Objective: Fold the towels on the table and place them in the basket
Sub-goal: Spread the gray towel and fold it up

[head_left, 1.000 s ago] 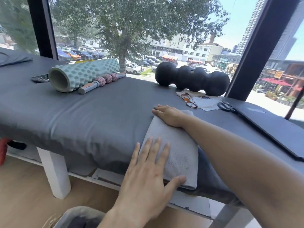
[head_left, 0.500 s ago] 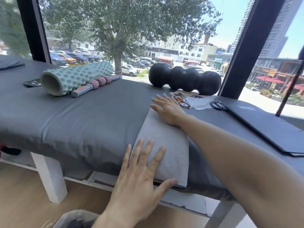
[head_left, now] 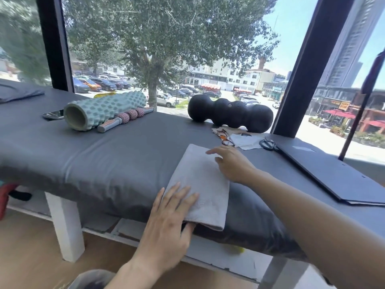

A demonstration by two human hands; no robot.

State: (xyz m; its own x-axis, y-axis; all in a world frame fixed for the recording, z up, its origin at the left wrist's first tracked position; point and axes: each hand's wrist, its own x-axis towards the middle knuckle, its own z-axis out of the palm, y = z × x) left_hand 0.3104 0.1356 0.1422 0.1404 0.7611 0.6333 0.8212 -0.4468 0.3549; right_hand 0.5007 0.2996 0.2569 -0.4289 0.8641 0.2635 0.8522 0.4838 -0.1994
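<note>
Pinching the towel's [head_left: 200,180] near corner, your left hand [head_left: 166,224] has its thumb tucked under; the long axis runs away across the bench [head_left: 104,155] to your right hand [head_left: 231,163], fingers relaxed on top.

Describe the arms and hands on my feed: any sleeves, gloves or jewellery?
Both are bare. The left hand and right hand wear no gloves, and no rings show on the visible fingers. Neither wrist shows a watch or band. Both forearms are uncovered as far as the frame's edge, so no sleeve is in view.
</note>
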